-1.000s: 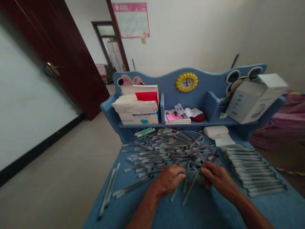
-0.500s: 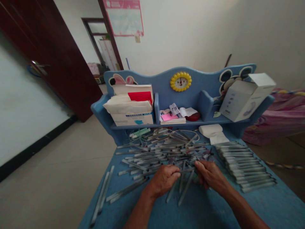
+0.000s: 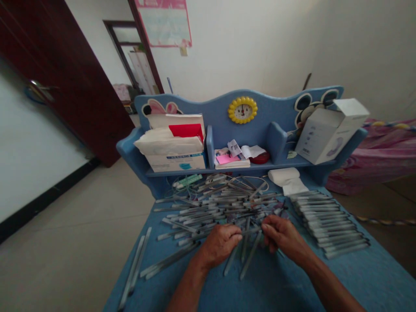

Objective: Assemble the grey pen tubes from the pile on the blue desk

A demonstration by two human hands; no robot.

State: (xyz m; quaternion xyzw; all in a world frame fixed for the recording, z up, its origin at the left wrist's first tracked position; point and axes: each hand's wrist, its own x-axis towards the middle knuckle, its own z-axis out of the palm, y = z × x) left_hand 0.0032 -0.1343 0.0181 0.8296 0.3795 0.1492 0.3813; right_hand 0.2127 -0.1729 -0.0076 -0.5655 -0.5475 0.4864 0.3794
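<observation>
Between my two hands a grey, translucent pen lies roughly level above the blue desk. My left hand is closed around its left end. The fingers of my right hand are pinched at the other end; what exactly they grip there is partly hidden. Below the held pen, a few loose pens slant toward me on the desk. Just beyond my hands spreads a messy heap of similar pens, many with dark ends.
At right lies a neat row of pens beside a white paper roll. Several pens lie apart at left. The blue desk's back shelf holds a mask box, a white carton, papers and a yellow flower-shaped clock.
The whole view has shifted slightly, so things sit a little further left. My hands keep nearly the same pose around the pen; the right fingers have moved slightly.
</observation>
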